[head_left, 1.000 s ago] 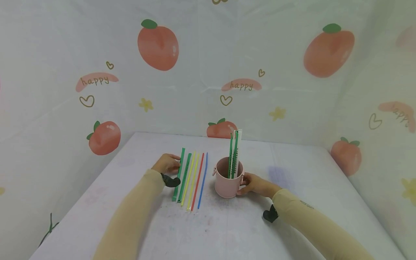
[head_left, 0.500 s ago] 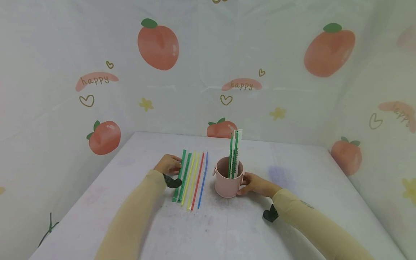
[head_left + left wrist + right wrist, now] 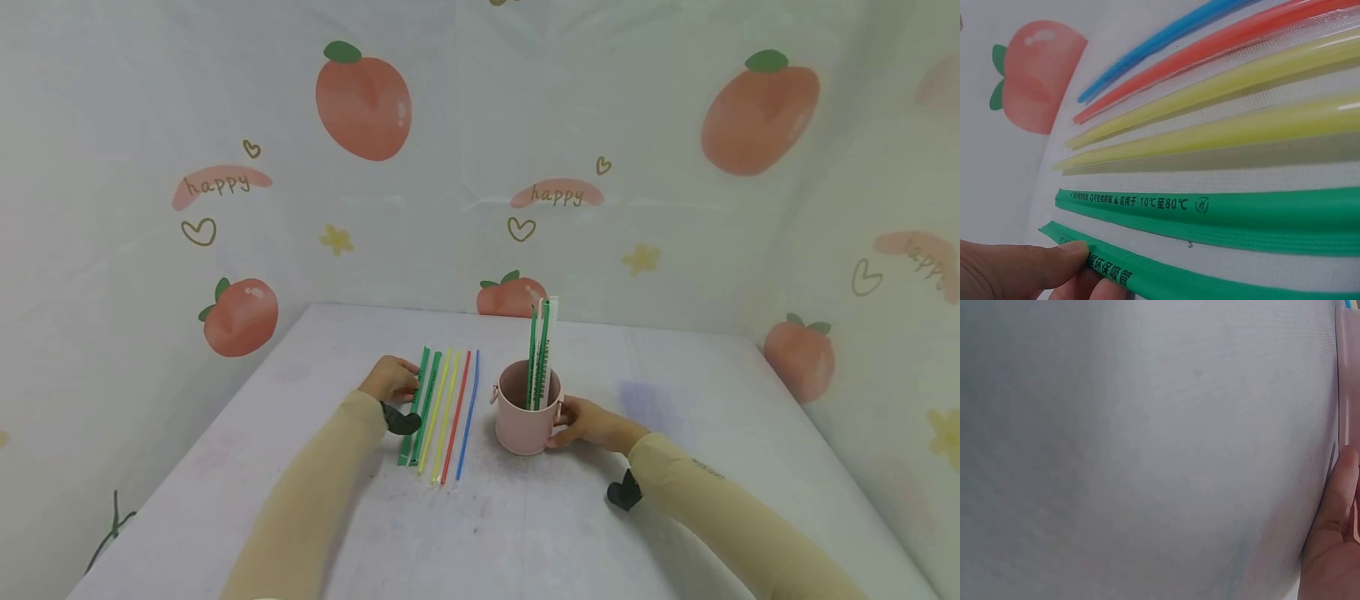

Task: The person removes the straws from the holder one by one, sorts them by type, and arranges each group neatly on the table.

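Note:
My left hand (image 3: 390,379) pinches the outermost green paper-wrapped straw (image 3: 1141,281) near its far end, thumb on top and fingertips below, as the left wrist view shows. Right beside it lies a second green-wrapped straw (image 3: 1129,206), with dark print along it. My right hand (image 3: 596,425) holds the side of a small pink bucket (image 3: 519,433) by its right handle, thumb low on the front wall. In the right wrist view only the thumb side and a strip of the bucket show. Several green and white wrapped straws (image 3: 542,354) stand upright inside the bucket.
To the right of the green straws lie two yellow straws (image 3: 444,417), a red straw (image 3: 456,418) and a blue straw (image 3: 468,417), roughly parallel. The white-covered table (image 3: 480,550) meets a peach-patterned cloth (image 3: 435,233) at the back.
My left hand has moved slightly right, drawing the outer green straw a little closer to its neighbour. The right hand and the bucket stay in place.

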A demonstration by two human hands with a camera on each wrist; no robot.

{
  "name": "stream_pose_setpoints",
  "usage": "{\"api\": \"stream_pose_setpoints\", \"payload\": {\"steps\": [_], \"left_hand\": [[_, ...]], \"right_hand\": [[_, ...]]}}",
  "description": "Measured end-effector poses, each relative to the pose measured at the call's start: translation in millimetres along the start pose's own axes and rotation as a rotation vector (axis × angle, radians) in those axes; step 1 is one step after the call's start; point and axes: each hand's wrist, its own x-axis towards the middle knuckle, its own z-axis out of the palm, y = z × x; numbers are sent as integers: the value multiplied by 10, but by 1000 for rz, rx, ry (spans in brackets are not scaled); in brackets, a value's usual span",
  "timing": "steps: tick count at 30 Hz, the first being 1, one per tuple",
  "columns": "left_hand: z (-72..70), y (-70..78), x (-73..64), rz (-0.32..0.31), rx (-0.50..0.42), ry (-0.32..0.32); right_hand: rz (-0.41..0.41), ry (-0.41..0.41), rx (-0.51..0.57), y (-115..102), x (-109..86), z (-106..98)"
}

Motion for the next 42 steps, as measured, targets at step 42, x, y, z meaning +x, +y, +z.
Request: {"api": "stream_pose_setpoints", "payload": {"steps": [42], "left_hand": [[9,-33,8,17,-10,38]], "right_hand": [[-10,4,-13,16,7,0]]}}
